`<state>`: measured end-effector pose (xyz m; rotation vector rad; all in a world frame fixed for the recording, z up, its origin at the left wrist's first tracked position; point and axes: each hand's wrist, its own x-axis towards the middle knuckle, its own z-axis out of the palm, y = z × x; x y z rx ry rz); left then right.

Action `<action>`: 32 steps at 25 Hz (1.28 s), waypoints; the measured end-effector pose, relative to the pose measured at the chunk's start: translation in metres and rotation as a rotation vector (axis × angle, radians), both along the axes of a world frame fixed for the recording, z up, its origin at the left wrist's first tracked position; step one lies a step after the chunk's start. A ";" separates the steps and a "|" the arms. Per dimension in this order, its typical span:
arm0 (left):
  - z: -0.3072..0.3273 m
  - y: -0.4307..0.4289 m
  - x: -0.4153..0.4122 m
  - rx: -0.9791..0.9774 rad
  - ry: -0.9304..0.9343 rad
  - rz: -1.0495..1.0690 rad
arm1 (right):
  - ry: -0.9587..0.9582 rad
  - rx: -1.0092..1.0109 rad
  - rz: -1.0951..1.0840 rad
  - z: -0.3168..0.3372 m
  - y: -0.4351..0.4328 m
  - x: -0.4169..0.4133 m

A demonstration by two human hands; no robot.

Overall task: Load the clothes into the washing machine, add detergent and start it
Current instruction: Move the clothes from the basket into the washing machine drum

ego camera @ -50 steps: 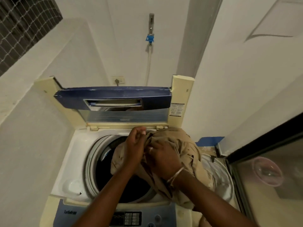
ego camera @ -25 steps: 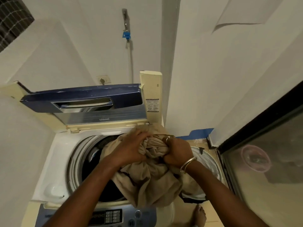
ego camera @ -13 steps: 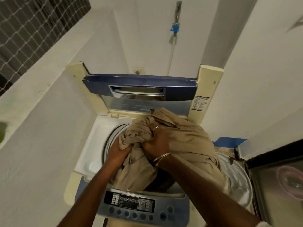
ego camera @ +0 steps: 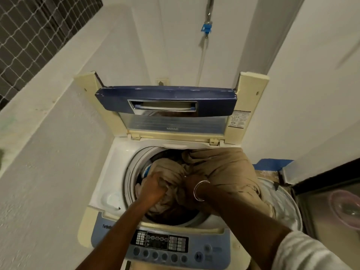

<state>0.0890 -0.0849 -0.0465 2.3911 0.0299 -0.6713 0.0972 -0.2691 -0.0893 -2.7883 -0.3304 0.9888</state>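
While left hand (ego camera: 153, 189) and right hand (ego camera: 188, 183) clutch it, fingers curled, beige garment (ego camera: 220, 166) lies partly in drum (ego camera: 129, 178), remainder draped outside.

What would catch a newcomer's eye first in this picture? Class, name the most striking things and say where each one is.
At the centre, the left hand and the right hand, a silver bangle on its wrist, grip a bunched tan garment lying partly in the drum and partly over its right rim. Behind them the blue lid stands raised. The control panel runs along the near edge.
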 end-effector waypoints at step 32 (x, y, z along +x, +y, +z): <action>0.017 -0.300 -0.032 0.704 -0.596 -1.055 | -0.339 0.526 -1.022 -0.048 -0.249 -0.124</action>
